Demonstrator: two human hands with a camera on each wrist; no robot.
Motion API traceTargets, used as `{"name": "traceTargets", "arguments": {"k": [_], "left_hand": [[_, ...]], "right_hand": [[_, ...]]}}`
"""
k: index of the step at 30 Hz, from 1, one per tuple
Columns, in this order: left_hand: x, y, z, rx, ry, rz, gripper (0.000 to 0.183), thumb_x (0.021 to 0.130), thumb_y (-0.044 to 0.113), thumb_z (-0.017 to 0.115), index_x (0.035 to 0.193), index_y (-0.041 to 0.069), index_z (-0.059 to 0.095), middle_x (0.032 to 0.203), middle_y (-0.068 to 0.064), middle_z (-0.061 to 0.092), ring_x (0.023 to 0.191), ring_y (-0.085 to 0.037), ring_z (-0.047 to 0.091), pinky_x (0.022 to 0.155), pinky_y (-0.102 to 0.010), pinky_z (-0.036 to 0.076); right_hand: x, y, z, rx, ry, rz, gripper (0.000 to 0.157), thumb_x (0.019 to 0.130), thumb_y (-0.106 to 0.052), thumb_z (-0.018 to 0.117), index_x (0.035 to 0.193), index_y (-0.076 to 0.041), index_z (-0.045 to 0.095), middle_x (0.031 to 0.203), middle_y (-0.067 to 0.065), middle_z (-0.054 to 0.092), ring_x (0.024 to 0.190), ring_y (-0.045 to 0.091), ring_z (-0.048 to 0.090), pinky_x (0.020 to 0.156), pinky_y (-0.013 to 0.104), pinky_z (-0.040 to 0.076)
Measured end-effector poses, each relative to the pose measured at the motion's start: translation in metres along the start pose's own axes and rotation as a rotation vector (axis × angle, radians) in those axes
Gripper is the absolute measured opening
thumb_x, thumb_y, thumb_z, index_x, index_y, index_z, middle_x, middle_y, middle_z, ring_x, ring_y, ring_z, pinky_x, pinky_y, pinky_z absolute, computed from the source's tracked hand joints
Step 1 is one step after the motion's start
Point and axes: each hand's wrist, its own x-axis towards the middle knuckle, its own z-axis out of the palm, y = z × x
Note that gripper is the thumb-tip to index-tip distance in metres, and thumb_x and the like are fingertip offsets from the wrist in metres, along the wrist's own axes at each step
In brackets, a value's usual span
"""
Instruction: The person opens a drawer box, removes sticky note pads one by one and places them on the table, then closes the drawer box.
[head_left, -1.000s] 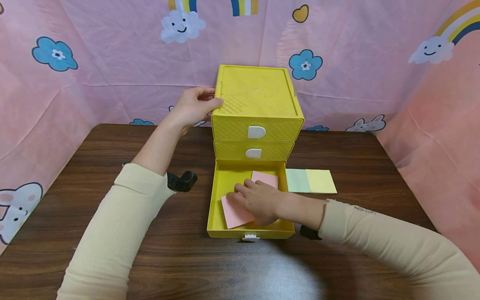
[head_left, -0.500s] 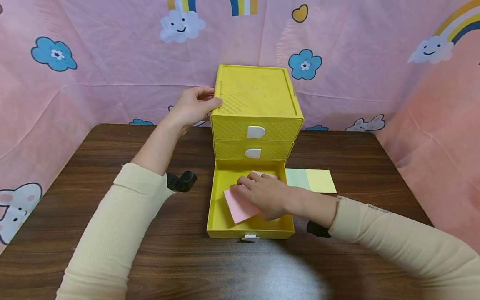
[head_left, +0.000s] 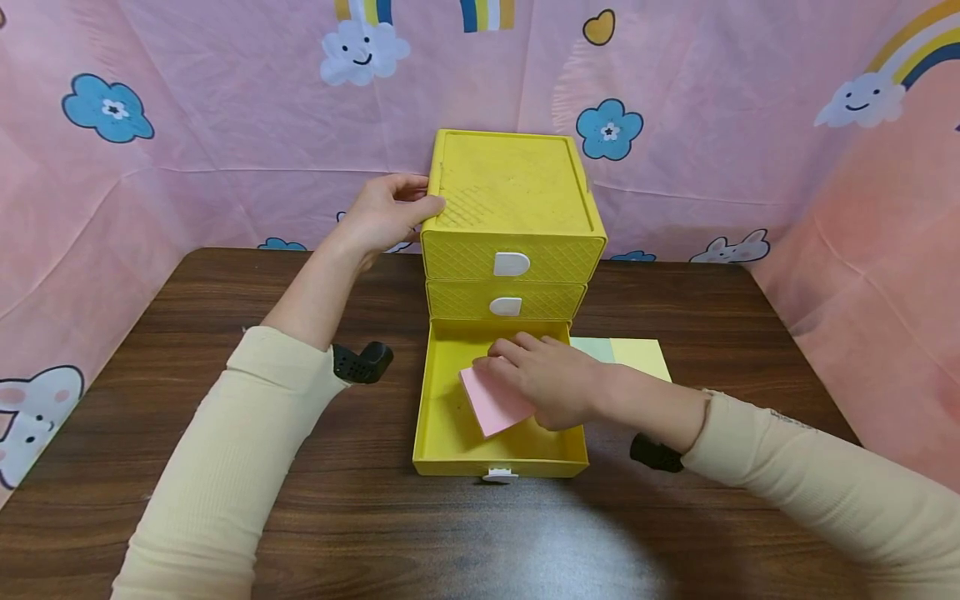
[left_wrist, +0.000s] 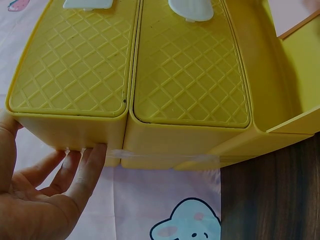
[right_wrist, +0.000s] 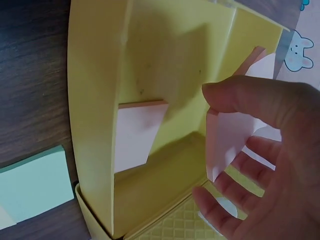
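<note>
A yellow drawer unit (head_left: 517, 179) stands on the table with its bottom drawer (head_left: 442, 437) pulled out. My left hand (head_left: 384, 214) grips the unit's upper left edge, thumb on top and fingers along the side (left_wrist: 75, 132). Over the open drawer, my right hand (head_left: 551, 377) pinches a pink sticky note pad (head_left: 493, 404) between thumb and fingers; the pad is tilted in the right wrist view. A second pink sticky note pad (right_wrist: 140, 135) lies inside the drawer against its side wall. In the head view my right hand hides that pad.
Green (head_left: 594, 347) and pale yellow (head_left: 643, 358) sticky note pads lie side by side on the table, right of the drawer, partly behind my right forearm. Two upper drawers with white handles (head_left: 512, 264) are closed. A patterned pink cloth (head_left: 247, 100) hangs behind.
My right hand has drawn the pink pad up and to the right from the drawer's front left, turning it slightly. My left hand has stayed on the unit.
</note>
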Motion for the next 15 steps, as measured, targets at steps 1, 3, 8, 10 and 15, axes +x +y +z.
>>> {"name": "traceTargets", "arguments": {"k": [1, 3, 8, 10, 15], "left_hand": [[0.000, 0.000, 0.000, -0.001, -0.001, -0.001, 0.055, 0.091, 0.030, 0.056, 0.140, 0.012, 0.039, 0.135, -0.007, 0.043, 0.108, -0.019, 0.055, 0.086, -0.030, 0.052], [0.000, 0.000, 0.000, -0.003, -0.003, -0.003, 0.056, 0.091, 0.030, 0.056, 0.141, 0.012, 0.038, 0.135, -0.008, 0.043, 0.109, -0.019, 0.055, 0.087, -0.030, 0.052], [0.000, 0.000, -0.001, 0.003, -0.007, -0.005, 0.057, 0.091, 0.030, 0.056, 0.141, 0.012, 0.037, 0.136, -0.008, 0.041, 0.111, -0.020, 0.054, 0.088, -0.030, 0.051], [0.000, 0.001, -0.001, 0.009, -0.008, -0.005, 0.057, 0.091, 0.030, 0.056, 0.142, 0.012, 0.036, 0.137, -0.008, 0.041, 0.112, -0.020, 0.053, 0.088, -0.030, 0.051], [0.000, 0.000, -0.001, 0.021, -0.008, -0.002, 0.058, 0.091, 0.029, 0.056, 0.142, 0.011, 0.036, 0.137, -0.008, 0.040, 0.114, -0.020, 0.052, 0.088, -0.031, 0.051]], "right_hand": [[-0.001, 0.001, 0.000, 0.003, 0.007, 0.000, 0.079, 0.065, -0.011, 0.072, 0.137, -0.011, 0.038, 0.128, 0.006, 0.044, 0.113, 0.025, 0.044, 0.087, 0.038, 0.047], [-0.003, 0.003, -0.001, 0.011, 0.023, -0.001, 0.078, 0.064, -0.009, 0.072, 0.136, -0.010, 0.040, 0.126, 0.006, 0.045, 0.112, 0.025, 0.045, 0.085, 0.038, 0.048], [-0.009, 0.007, -0.002, 0.011, 0.051, -0.010, 0.077, 0.063, -0.008, 0.072, 0.134, -0.010, 0.042, 0.124, 0.007, 0.047, 0.110, 0.026, 0.047, 0.080, 0.040, 0.050], [-0.012, 0.009, -0.002, 0.004, 0.059, -0.011, 0.076, 0.063, -0.008, 0.072, 0.133, -0.010, 0.043, 0.123, 0.007, 0.047, 0.110, 0.026, 0.047, 0.079, 0.040, 0.050], [-0.020, 0.014, -0.004, 0.008, 0.068, 0.006, 0.076, 0.064, -0.007, 0.071, 0.134, -0.010, 0.042, 0.125, 0.007, 0.046, 0.113, 0.027, 0.046, 0.085, 0.041, 0.049]]}}
